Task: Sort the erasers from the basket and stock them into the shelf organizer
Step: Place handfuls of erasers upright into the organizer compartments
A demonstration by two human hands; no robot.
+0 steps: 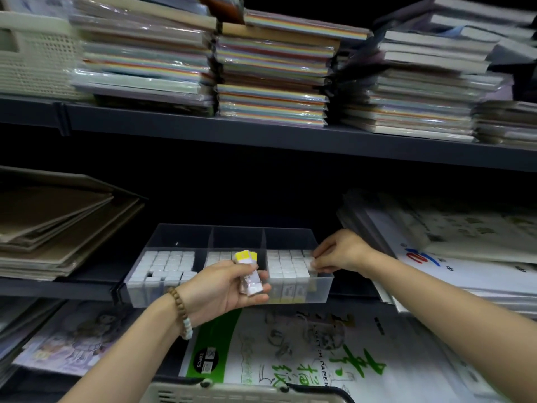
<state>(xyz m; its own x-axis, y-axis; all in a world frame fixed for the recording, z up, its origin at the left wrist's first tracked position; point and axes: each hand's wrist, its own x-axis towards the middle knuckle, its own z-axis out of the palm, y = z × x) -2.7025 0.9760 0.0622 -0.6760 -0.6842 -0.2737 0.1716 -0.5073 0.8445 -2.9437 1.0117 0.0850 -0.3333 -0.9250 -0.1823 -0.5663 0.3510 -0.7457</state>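
A clear plastic shelf organizer (319, 282) with three compartments sits on the middle shelf, each compartment packed with upright white erasers (162, 267). My left hand (223, 289) is in front of the middle compartment, shut on a few erasers (250, 274) with yellow and white sleeves. My right hand (340, 253) is at the right compartment's outer edge, its fingertips pinching an eraser (310, 263) in the right-hand row. The beige basket (247, 395) shows only its rim at the bottom edge.
Sketch paper pads (290, 353) lie on the shelf below the organizer. Brown card sheets (58, 222) are stacked to the left, paper packs (465, 242) to the right. The upper shelf (261, 132) carries stacks of coloured paper and another beige basket (35, 53).
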